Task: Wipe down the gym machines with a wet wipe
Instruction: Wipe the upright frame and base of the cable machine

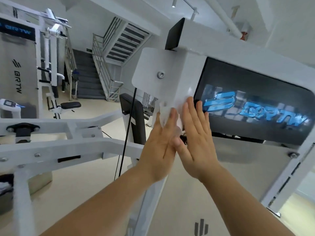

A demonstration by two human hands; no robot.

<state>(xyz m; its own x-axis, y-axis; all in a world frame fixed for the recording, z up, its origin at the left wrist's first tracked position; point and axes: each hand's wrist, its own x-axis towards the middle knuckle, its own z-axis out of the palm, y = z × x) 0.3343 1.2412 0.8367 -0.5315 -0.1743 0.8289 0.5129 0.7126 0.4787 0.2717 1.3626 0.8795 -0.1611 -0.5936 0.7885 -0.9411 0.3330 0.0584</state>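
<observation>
Left hand (160, 143), fingers straight, presses a thin white wet wipe (164, 111) against a gym machine's white painted steel upright (172, 72). Right hand (196, 140), equally open, rests flat alongside. Limp and slick, the wipe probably bunches unless pinned under a broad palm.

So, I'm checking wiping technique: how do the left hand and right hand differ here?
The left hand presses the wet wipe against the white frame; no wipe shows under the right hand. The left hand's fingers sit at the frame's left edge, while the right hand's reach the dark logo panel. Both are flat, with fingers straight.
</observation>
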